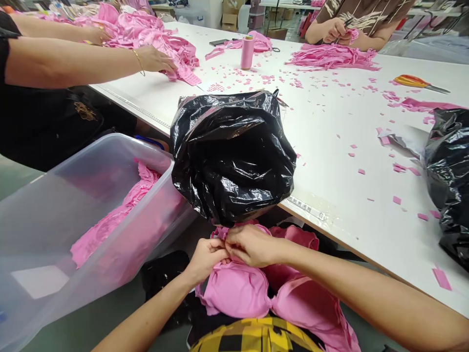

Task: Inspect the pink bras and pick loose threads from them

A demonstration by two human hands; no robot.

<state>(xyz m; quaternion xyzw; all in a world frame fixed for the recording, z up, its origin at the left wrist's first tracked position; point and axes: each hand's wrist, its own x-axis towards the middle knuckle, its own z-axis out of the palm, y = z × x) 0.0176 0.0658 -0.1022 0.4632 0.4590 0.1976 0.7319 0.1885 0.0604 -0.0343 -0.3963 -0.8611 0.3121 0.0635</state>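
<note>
Pink bras (236, 288) lie across my lap, their padded cups facing up. My left hand (208, 256) pinches an edge or strap of the bra near the table's front. Right against it, my right hand (252, 244) is closed with bent fingers on the same spot. The exact piece between the fingertips is hidden by the fingers. Just beyond both hands, a black plastic bag (234, 161) sits at the table edge with its mouth open toward me.
A clear plastic bin (120, 142) with pink garments stands at left. The white table (330, 146) bears pink scraps, orange-handled scissors (412, 81), a pink thread spool (247, 53) and another black bag (450, 181). A person's arms (80, 61) reach over a pink pile; another person's hands (340, 32) work opposite.
</note>
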